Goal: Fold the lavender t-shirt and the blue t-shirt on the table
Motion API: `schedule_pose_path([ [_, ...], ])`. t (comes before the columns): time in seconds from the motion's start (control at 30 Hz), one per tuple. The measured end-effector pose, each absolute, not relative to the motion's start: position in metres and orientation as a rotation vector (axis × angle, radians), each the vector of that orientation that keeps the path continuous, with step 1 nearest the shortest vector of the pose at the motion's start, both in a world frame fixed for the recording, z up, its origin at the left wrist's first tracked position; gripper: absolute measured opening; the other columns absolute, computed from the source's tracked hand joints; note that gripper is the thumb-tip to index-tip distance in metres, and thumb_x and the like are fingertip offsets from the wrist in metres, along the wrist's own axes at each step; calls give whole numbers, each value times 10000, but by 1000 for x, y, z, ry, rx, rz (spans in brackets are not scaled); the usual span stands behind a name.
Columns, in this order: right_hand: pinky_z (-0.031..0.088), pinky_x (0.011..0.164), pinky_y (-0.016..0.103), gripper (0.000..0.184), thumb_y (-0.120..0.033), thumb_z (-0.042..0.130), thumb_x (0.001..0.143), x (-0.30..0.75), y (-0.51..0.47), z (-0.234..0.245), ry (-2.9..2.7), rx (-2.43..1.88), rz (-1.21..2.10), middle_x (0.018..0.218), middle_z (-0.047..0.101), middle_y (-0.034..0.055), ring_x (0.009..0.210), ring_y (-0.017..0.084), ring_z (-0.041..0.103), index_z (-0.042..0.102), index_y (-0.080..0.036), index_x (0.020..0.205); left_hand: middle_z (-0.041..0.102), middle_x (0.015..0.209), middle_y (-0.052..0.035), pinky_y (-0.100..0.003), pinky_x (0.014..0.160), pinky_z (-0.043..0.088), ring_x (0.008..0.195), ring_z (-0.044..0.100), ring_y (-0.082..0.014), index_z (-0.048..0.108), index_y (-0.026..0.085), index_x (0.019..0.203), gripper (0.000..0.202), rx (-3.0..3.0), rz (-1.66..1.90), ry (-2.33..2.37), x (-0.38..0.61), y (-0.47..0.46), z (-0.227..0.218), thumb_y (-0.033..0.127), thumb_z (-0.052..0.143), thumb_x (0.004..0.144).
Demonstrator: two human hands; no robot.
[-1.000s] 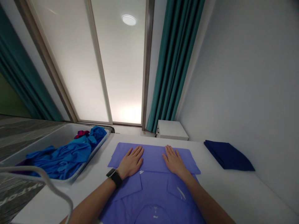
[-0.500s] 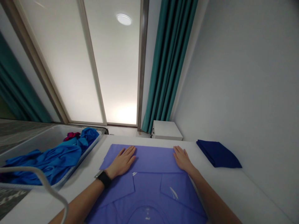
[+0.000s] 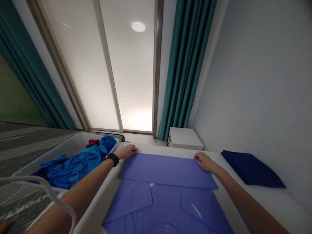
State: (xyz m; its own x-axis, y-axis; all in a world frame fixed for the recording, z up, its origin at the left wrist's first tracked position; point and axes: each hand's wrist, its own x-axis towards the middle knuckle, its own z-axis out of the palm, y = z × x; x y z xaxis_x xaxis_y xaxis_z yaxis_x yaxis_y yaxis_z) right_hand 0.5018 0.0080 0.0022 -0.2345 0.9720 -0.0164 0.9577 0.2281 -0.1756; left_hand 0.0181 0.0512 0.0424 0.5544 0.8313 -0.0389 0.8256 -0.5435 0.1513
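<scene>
A periwinkle-blue shirt point(image 3: 165, 195) lies flat on the white table point(image 3: 243, 208), its far part folded back into a band point(image 3: 165, 169). My left hand point(image 3: 126, 151), with a black watch on its wrist, rests at the band's far left corner, fingers curled onto the cloth edge. At the far right corner sits my right hand point(image 3: 204, 161), its fingers bent over the fabric edge. Whether either hand pinches the cloth or only presses on it is not clear.
A folded navy garment point(image 3: 251, 169) lies at the table's right, by the white wall. A grey bin point(image 3: 48, 156) on the left holds crumpled bright-blue clothes point(image 3: 78, 161). Beyond the table stand a small white cabinet point(image 3: 184, 138) and teal curtains point(image 3: 185, 68).
Both hands slid apart from the middle of the folded band to its two far corners. The fingers went from lying flat to curling at the cloth edge.
</scene>
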Motion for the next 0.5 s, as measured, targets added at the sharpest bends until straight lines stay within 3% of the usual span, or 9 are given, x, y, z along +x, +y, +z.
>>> schedule_pose_path([
  [0.17,412,838,305,306,-146,468,799,507,13,9,-2410,-1873,322,977,674,90,942,222,582,688,-183,1009,738,975,-28,-214,830,469,911,667,-169,746,224,966,272,2570,-52,1397,19,58,50,184,532,804],
  [0.5,450,834,302,193,-238,561,798,514,19,13,-2404,-1921,503,1017,707,93,931,218,628,697,-182,922,738,877,-28,-207,709,470,802,669,-163,735,194,889,216,2474,-206,1438,17,69,53,217,588,732],
])
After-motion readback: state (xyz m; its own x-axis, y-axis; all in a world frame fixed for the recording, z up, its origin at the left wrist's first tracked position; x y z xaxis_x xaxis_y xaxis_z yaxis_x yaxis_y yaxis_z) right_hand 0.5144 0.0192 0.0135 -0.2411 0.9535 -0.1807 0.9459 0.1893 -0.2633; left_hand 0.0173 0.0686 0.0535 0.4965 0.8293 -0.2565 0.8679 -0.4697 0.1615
